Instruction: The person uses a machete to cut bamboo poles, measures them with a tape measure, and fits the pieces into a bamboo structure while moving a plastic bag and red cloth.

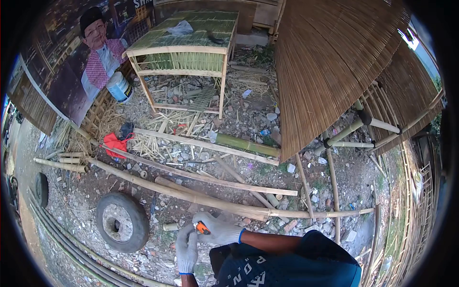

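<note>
My right hand [221, 233], in a white knitted glove with a blue cuff, is closed around a small orange-and-black tool [202, 227]. Its exact kind is too small to make out. Beside it, my left hand [186, 251] wears a matching glove, its fingers drawn together and raised close to the right fingertips. Whatever the left fingers may pinch is hidden. Both hands are low in the view, in front of my dark blue shirt [258, 270]. Just beyond them a long bamboo pole [229, 207] lies across the rubble.
A tyre with a filled centre [136, 229] lies left of my hands. Wooden strips [205, 177] and a green bamboo piece [246, 143] lie farther off. Behind stands a bamboo table [191, 36]; a woven screen [330, 71] rises at right. Stones and bamboo scraps litter the ground.
</note>
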A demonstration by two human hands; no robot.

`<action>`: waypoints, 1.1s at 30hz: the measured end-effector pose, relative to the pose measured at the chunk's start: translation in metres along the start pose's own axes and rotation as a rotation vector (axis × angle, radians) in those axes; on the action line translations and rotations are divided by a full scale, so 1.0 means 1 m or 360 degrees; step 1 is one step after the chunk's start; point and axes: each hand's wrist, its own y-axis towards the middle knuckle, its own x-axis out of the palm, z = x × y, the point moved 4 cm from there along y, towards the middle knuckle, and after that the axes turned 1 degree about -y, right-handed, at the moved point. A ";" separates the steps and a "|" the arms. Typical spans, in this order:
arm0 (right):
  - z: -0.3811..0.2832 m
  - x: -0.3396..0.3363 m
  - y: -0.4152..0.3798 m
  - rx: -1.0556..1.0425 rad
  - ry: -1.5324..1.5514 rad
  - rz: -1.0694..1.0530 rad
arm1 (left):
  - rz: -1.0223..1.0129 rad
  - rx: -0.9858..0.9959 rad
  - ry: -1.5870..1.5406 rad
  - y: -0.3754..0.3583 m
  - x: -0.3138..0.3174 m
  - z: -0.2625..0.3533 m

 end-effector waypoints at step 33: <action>-0.072 0.270 0.113 0.0418 -0.0149 -0.0303 | 0.0746 0.0017 -0.0803 0.035 -0.392 -0.059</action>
